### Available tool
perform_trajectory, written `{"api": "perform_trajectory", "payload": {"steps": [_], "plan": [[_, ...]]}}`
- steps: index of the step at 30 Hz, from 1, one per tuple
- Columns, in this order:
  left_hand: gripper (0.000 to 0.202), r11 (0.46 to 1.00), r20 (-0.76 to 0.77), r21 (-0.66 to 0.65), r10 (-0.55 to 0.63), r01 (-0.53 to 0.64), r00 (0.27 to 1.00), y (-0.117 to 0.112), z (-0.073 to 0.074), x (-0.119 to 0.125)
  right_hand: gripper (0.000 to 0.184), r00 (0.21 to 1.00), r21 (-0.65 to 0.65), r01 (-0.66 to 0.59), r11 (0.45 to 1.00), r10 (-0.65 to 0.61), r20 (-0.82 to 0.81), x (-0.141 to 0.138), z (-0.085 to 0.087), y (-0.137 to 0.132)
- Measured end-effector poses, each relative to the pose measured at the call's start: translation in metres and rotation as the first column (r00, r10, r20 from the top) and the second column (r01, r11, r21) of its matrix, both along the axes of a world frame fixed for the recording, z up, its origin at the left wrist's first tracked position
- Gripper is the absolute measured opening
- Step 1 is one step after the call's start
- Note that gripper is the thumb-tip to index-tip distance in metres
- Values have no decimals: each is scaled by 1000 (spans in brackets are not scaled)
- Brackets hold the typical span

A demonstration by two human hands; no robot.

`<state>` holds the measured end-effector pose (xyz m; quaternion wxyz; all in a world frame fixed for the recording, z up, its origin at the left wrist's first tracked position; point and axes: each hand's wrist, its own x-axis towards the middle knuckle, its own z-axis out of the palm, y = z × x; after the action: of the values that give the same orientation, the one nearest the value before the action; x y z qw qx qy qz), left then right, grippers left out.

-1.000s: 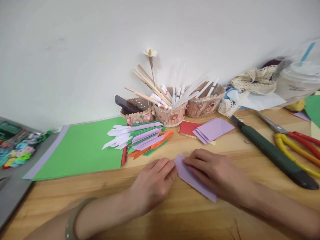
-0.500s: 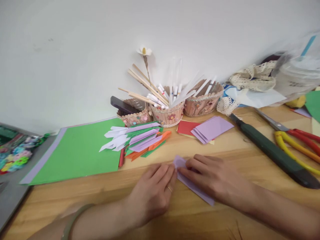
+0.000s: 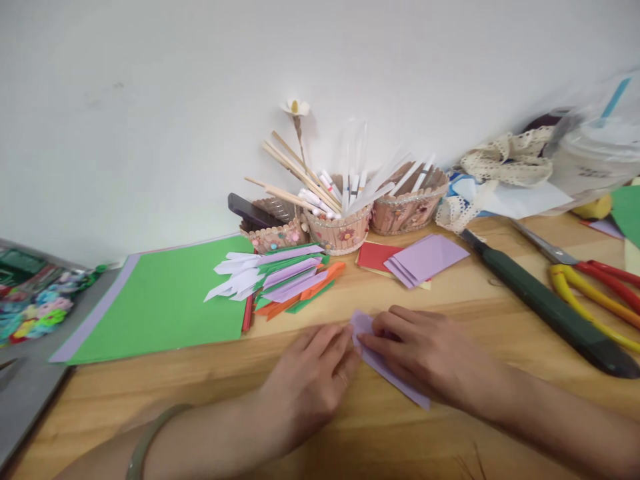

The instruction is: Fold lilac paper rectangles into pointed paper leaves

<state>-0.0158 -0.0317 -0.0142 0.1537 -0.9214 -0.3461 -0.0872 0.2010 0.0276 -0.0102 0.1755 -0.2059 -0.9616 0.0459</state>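
A strip of purple paper (image 3: 397,381) lies slantwise on the wooden table, creased near its far end. My left hand (image 3: 313,373) is closed, fingers together and bent, with its fingertips at the paper's left edge by the far end. Curled over the strip from the right is my right hand (image 3: 425,347), its fingers pressing the paper down and hiding part of it. Beyond the hands lie a stack of purple paper slips (image 3: 425,259) on red ones (image 3: 375,257) and a pile of folded white, purple, green and orange paper pieces (image 3: 280,280).
Large green sheets (image 3: 165,300) lie to the left. Decorated wooden baskets (image 3: 343,233) with pens and sticks stand against the wall. On the right are a dark green-handled tool (image 3: 550,303), scissors (image 3: 600,267), lace ribbon (image 3: 510,157) and a plastic cup (image 3: 595,150).
The view has shifted slightly, so things at the left sit farther right in the picture. Both hands stay on the purple paper with barely any movement.
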Motion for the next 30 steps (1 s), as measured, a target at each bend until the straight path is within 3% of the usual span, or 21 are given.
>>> {"api": "perform_trajectory", "payload": {"steps": [5,8,11,18,21,24,30], "plan": [[22,994,24,-104,-34,36,999,4,0,-4,26,992,-202,63,977,-84,-96,3,-2,3],[23,986,54,-154,-52,60,997,8,2,-6,24,961,-225,191,955,-229,-155,2,-5,6],[28,971,5,-231,-54,54,999,11,5,-7,17,941,-239,293,926,-324,-101,-1,-6,7],[28,995,76,-92,-39,46,996,16,-4,-8,17,918,-432,365,825,-396,20,-5,-1,2],[26,991,105,-106,-71,82,992,22,-3,-8,13,903,-462,394,794,-429,34,-5,-1,2],[26,984,104,-107,-129,140,986,29,3,-10,13,903,-438,388,811,-429,5,-7,-4,3],[27,975,37,-20,-222,223,974,28,5,-15,20,953,-178,269,947,-289,-95,-7,-9,4]]}}
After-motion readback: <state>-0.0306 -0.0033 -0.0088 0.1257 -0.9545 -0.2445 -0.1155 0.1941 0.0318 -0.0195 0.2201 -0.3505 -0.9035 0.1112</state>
